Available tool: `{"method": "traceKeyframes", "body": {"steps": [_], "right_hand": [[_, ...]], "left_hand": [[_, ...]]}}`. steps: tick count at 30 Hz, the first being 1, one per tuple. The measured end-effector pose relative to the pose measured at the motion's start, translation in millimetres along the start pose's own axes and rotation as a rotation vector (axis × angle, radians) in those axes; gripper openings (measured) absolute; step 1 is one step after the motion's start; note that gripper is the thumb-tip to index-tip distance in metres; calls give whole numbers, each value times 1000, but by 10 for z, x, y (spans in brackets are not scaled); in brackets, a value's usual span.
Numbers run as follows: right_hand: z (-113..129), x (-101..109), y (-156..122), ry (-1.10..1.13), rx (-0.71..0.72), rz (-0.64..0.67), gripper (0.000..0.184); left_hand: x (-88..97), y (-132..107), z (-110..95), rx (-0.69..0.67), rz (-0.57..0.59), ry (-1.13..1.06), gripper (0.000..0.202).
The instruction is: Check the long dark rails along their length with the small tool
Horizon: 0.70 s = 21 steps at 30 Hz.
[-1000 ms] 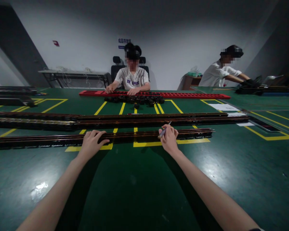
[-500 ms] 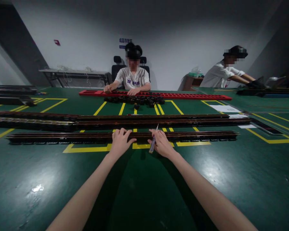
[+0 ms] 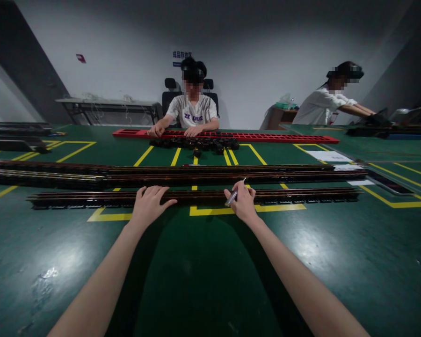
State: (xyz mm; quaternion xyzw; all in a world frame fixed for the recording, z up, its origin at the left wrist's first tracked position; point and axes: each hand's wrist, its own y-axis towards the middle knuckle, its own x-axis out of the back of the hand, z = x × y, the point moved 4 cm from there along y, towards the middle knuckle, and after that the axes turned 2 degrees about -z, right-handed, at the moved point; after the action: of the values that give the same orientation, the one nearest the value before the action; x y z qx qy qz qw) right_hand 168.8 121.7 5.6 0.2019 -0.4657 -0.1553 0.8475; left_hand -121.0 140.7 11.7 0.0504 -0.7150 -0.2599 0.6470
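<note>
A long dark strip with thin brownish lines along it (image 3: 199, 197) lies crosswise on the green table (image 3: 192, 281) in front of me. My left hand (image 3: 148, 204) rests over its left part, fingers stretched forward and the thumb spread to the right. My right hand (image 3: 244, 202) is closed around a small screwdriver (image 3: 232, 198) with a clear purplish handle. The shaft pokes out past the fingers, away from me. This hand touches the same strip right of the middle; its fingertips are partly hidden.
More long dark strips (image 3: 217, 177) lie just behind. Across the table, a co-worker (image 3: 192, 110) handles a red slotted rail (image 3: 284, 137) beside dark small parts (image 3: 196, 144). Papers (image 3: 328, 156) and a dark flat device (image 3: 389, 182) lie right. Another person (image 3: 319, 105) works far right.
The near strip has shifted to the right. My right hand has moved right with the screwdriver, which now tilts more. My left hand has moved left along the strip, so the hands are farther apart.
</note>
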Motion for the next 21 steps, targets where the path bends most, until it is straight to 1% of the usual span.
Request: {"method": "traceKeyframes", "body": {"steps": [3,6,8,11,13,16,18,21], "right_hand": [[-62,16,6,-14,-34,-68,23],[-19,8,-17,-15,7,-113,19],[65,-25,-41,-6,112,-87,17],[184,-102,-83,11,306,22,14],[211,-139,-100,17,370,74,12],[204,-158,-104,22,399,106,12],[193,-158,-95,29,400,123,14],[161,-152,-62,40,332,142,19]], "left_hand": [[9,-20,70,41,14,42,51],[-8,-14,-5,58,14,70,50],[-24,1,-99,52,5,67,50],[-41,36,-282,45,-14,38,51],[-51,64,-428,36,-22,31,51],[-73,98,-628,36,-13,8,52],[-91,112,-721,16,-3,-29,51],[-110,120,-743,-24,9,-127,46]]}}
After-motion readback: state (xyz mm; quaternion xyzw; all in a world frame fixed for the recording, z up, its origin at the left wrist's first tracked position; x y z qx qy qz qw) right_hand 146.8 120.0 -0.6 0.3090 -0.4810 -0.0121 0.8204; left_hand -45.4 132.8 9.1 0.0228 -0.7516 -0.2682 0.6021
